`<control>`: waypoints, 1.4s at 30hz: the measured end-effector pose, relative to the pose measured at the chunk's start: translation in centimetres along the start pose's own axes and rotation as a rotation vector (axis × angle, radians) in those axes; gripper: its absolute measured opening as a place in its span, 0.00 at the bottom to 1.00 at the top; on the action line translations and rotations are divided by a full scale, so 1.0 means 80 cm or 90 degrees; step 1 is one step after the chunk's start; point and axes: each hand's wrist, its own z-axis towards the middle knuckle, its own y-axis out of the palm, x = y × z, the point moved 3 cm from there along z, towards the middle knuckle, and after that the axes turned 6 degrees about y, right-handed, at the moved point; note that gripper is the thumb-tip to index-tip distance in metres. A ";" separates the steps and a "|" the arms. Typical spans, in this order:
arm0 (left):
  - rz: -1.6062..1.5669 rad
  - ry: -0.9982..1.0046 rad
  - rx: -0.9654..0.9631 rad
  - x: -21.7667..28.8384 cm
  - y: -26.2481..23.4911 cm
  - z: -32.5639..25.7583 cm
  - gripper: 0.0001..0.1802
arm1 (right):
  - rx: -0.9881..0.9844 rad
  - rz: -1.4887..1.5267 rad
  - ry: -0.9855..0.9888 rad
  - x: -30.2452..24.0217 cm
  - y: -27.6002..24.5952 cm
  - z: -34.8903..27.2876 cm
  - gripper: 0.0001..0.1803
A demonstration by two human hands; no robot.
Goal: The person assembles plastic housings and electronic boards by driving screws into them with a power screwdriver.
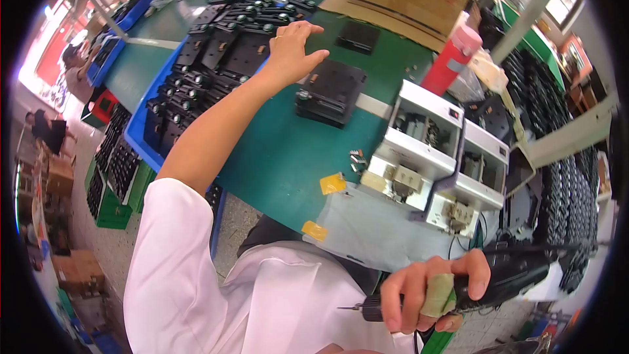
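Observation:
My left hand [293, 52] reaches out over the green table, fingers spread, with nothing in it. Just beyond its thumb sits a stack of flat black plates [333, 88], and another black plate [358, 36] lies farther back. To the left of this hand, black plate-like parts with shiny round fittings [196, 78] fill a blue bin [139, 128]. Low at the right, my right hand [426, 295] is wrapped around a black electric screwdriver [511, 278], its thin bit pointing left. Greenish tape covers part of one finger.
Two white-and-grey box-shaped devices [426, 134] stand at the right, beside small loose metal pieces [357, 160]. Behind them are a red bottle [452, 59] and a cardboard box [409, 0]. Stacked black parts [563, 177] line the far right. People [77, 72] are at the far left.

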 end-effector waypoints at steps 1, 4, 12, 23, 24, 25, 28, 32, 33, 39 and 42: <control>0.061 -0.007 0.028 -0.007 -0.014 -0.008 0.33 | 0.006 -0.027 -0.010 -0.007 -0.004 -0.008 0.28; 0.185 -0.046 0.096 -0.074 -0.065 -0.026 0.37 | 0.149 -0.114 -0.161 -0.001 0.004 -0.026 0.30; 0.164 -0.421 0.011 -0.242 -0.143 -0.051 0.59 | 0.278 -0.292 -0.166 -0.024 -0.016 -0.060 0.29; 0.183 -0.386 -0.063 -0.266 -0.124 0.001 0.63 | 0.367 -0.378 -0.154 0.006 0.004 -0.062 0.31; 0.179 -0.381 -0.063 -0.269 -0.123 0.001 0.62 | 0.374 -0.380 -0.161 0.008 0.006 -0.063 0.31; 0.176 -0.375 -0.063 -0.270 -0.122 0.002 0.62 | 0.375 -0.384 -0.162 0.008 0.007 -0.064 0.31; 0.172 -0.405 -0.053 -0.269 -0.120 0.001 0.61 | 0.373 -0.398 -0.143 0.007 0.006 -0.066 0.31; 0.163 -0.395 -0.032 -0.277 -0.119 -0.003 0.62 | 0.372 -0.397 -0.148 0.008 0.012 -0.065 0.30; 0.166 -0.381 0.010 -0.281 -0.120 -0.003 0.62 | 0.372 -0.394 -0.150 0.009 0.013 -0.065 0.30; 0.112 -0.328 0.108 -0.296 -0.109 0.013 0.61 | 0.388 -0.401 -0.195 0.006 0.029 -0.072 0.31; 0.127 -0.186 0.162 -0.321 -0.132 0.015 0.62 | 0.386 -0.398 -0.208 -0.009 0.010 -0.069 0.31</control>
